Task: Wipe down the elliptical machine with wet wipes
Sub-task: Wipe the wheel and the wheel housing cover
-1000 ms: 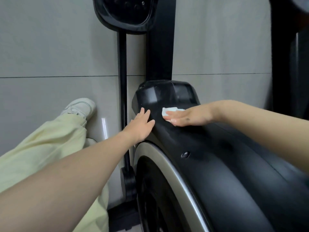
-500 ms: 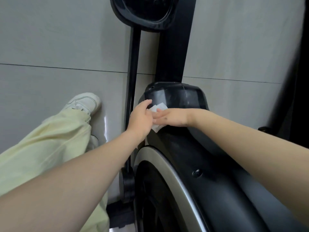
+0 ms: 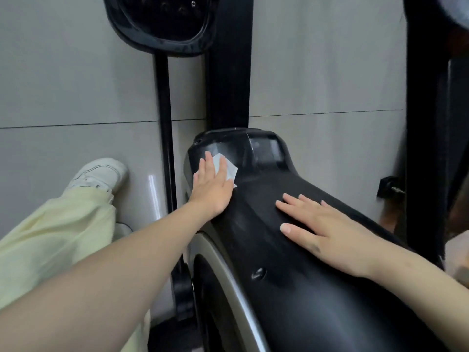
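Note:
The elliptical machine's glossy black flywheel cover (image 3: 291,288) fills the lower right, with a silver rim on its left side. My left hand (image 3: 212,184) lies flat with straight fingers on the cover's front upper left part and presses a small white wet wipe (image 3: 229,170) against it. The wipe sticks out to the right of the fingers. Farther back on top of the cover, my right hand (image 3: 322,229) rests flat with fingers spread and holds nothing.
A thick black post (image 3: 228,85) rises from the cover's front. A thin black bar (image 3: 165,123) stands to its left, under a black oval part (image 3: 162,21). Grey floor tiles (image 3: 76,85) lie beyond. My pale yellow trouser leg (image 3: 55,237) and white shoe (image 3: 99,175) are at left.
The wipe has passed from my right hand to my left hand. My right hand has drawn back along the top of the cover and now lies flat there.

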